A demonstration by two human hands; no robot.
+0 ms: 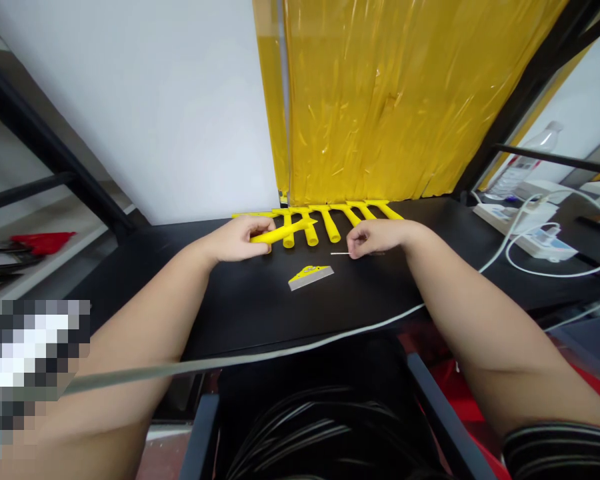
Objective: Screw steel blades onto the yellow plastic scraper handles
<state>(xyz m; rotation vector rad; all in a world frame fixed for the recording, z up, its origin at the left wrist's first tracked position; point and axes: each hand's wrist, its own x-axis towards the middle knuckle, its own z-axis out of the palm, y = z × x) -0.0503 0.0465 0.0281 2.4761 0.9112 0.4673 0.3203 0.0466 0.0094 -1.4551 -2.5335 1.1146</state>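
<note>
My left hand [235, 238] is closed around a yellow tubular handle [283, 233], whose tapered end points right. My right hand [373, 239] pinches a thin pale rod [339, 253] just above the black tabletop; its exact kind is too small to tell. Between and nearer than the hands lies a yellow blade head [309, 276] with a flat grey blade edge, touched by neither hand. Behind the hands, several more yellow handles [334, 230] lie side by side, their round ends towards me. My left hand and the held handle partly cover those on the left.
A yellow plastic sheet [380, 100] and a white panel [180, 113] stand behind the black table [260, 320]. A pale cable [300, 348] crosses near the front edge. On the right are white power strips [540, 240], cords and a clear bottle [525, 160].
</note>
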